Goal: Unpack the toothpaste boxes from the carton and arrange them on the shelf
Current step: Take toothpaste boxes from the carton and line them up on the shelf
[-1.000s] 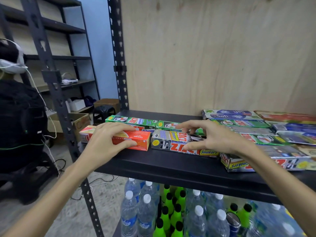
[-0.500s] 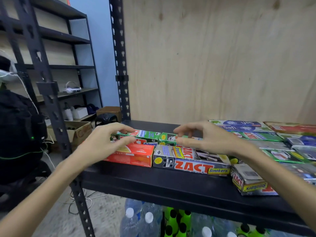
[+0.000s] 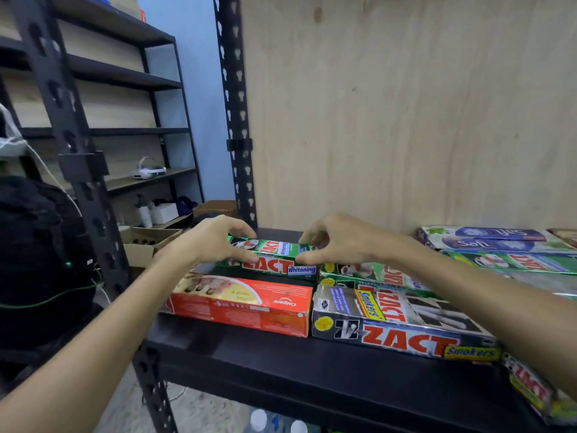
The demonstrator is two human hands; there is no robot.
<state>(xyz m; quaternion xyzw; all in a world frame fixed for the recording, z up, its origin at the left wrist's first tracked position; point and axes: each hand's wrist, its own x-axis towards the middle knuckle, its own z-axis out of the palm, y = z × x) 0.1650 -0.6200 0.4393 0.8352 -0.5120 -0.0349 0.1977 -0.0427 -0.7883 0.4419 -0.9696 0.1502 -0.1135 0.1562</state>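
We've got both hands on the green Zact whitening box at the back-left of the black shelf. Left hand pinches its left end, thumb at the front edge, fingers curled over the back; right hand pinches the right end the same way. The box's long axis runs left-right, parallel w/ the shelf front, so each hand has an end and neither is nearer. It sits just behind the red Colgate box, w/ a second green Zact box at its right end and the Zact Smokers box in front of that. Next, we think, is squaring it against its neighbours. Carton not in view.
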